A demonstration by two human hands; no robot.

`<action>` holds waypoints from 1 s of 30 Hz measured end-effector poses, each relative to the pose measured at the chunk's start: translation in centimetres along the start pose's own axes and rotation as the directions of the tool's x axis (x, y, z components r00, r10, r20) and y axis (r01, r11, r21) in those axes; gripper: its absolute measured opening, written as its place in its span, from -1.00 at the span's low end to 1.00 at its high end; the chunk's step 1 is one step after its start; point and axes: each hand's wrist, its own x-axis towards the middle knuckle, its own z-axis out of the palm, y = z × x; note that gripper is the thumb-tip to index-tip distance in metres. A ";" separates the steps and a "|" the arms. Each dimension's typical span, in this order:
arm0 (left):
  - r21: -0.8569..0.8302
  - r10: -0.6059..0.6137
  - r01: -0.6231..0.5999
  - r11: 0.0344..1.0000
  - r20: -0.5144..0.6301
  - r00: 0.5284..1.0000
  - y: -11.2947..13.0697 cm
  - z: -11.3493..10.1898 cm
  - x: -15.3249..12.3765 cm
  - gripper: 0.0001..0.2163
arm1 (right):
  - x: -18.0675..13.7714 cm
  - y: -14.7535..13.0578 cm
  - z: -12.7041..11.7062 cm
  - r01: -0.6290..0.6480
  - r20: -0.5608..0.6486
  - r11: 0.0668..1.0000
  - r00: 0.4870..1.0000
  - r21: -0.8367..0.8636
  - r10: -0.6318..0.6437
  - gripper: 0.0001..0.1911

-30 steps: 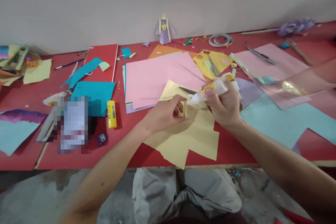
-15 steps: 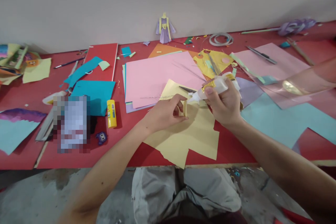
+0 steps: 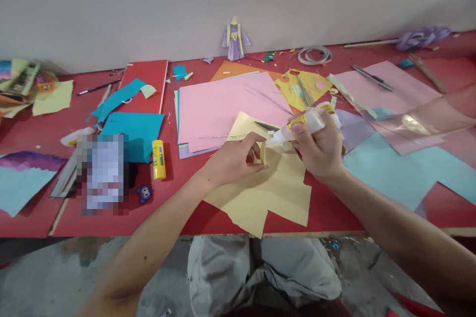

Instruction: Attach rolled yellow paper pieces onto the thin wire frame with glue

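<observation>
Between the thumb and fingers of my left hand (image 3: 238,158) is a small strip of yellow paper (image 3: 264,152), standing on edge. My right hand (image 3: 322,151) is closed around a white glue bottle (image 3: 301,124), tilted so its nozzle points down and left. The nozzle tip is right by the top of the strip; whether it touches I cannot tell. Beneath both hands lies a large, jaggedly cut yellow sheet (image 3: 275,198). A dark pointed tool (image 3: 266,126) rests on that sheet's upper part, partly hidden by the bottle.
A pink paper stack (image 3: 223,104) lies behind my hands. A yellow glue stick (image 3: 158,159) and teal paper (image 3: 136,133) are on the left. Against the wall leans a purple-and-yellow paper doll (image 3: 234,42). On the right are a cutter knife (image 3: 373,78) and light-blue paper (image 3: 405,171).
Almost nothing differs. The glue bottle's nozzle has come marginally closer to the yellow strip, and the whole view has shifted very slightly.
</observation>
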 end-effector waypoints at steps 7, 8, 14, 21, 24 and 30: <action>0.025 0.004 -0.004 1.000 -0.010 1.000 0.1 0.0 0.0 -0.56 | -0.2 -0.3 0.1 0.045 -0.052 0.996 0.997 -0.072 -0.049 -0.74; 0.031 0.006 -0.005 0.999 -0.004 1.000 0.1 0.0 0.0 -0.56 | -0.1 -0.4 0.0 0.048 -0.060 0.995 0.997 -0.089 -0.053 -0.75; 0.026 0.013 -0.014 1.000 0.021 1.000 -0.1 0.1 0.0 -0.58 | 0.2 -0.8 -0.1 0.087 -0.080 0.987 0.992 -0.132 -0.098 -0.76; 0.020 0.009 -0.009 1.000 -0.008 1.000 0.0 0.0 0.0 -0.57 | -0.3 -0.8 0.1 0.027 -0.056 0.997 0.998 -0.079 -0.031 -0.75; 0.013 0.013 -0.013 1.000 -0.023 1.000 0.0 0.0 0.0 -0.55 | -0.4 -0.6 0.1 0.025 -0.046 0.996 0.999 -0.083 -0.029 -0.75; -0.008 0.035 -0.035 0.999 -0.036 0.999 -0.3 0.0 0.1 -0.55 | -0.4 -0.5 0.1 0.077 -0.042 0.993 0.996 -0.086 -0.081 -0.76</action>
